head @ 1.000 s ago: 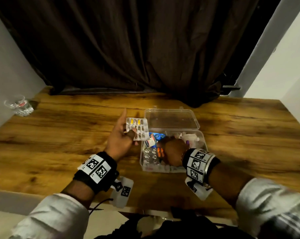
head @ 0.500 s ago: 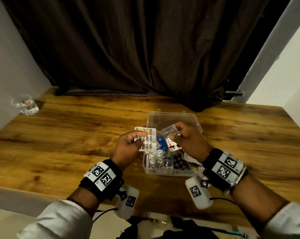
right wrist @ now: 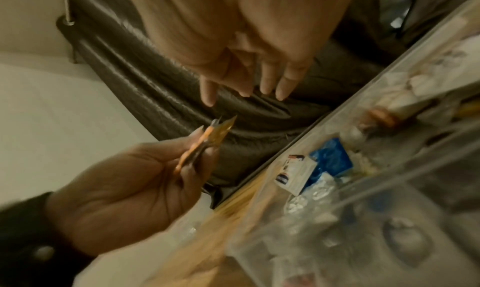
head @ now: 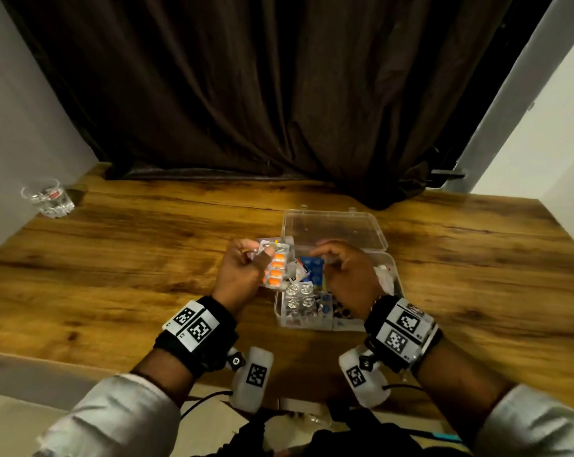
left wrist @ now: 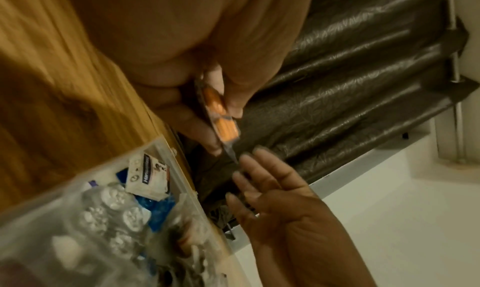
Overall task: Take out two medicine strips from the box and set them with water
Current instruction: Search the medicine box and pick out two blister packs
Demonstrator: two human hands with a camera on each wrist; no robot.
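Observation:
My left hand (head: 257,258) holds two medicine strips just left of the box: one with orange pills (head: 275,270) lies over a silver one (head: 276,245). The left wrist view shows the orange strip (left wrist: 221,116) pinched between thumb and fingers. My right hand (head: 325,255) hovers over the box with relaxed fingers (right wrist: 267,86) and holds nothing. The clear plastic box (head: 280,316) stands open in the middle of the table, its lid (head: 333,229) laid back; blue and silver strips lie inside. A water glass (head: 46,199) stands at the table's far left corner.
The wooden table (head: 130,275) runs from the glass to the box. A dark curtain (head: 262,94) hangs behind it. Walls close in on the left and right, and the table's front edge is near my wrists.
The strip my right hand lifted from the box has passed into my left hand, on top of the first strip. My right hand has let go and opened.

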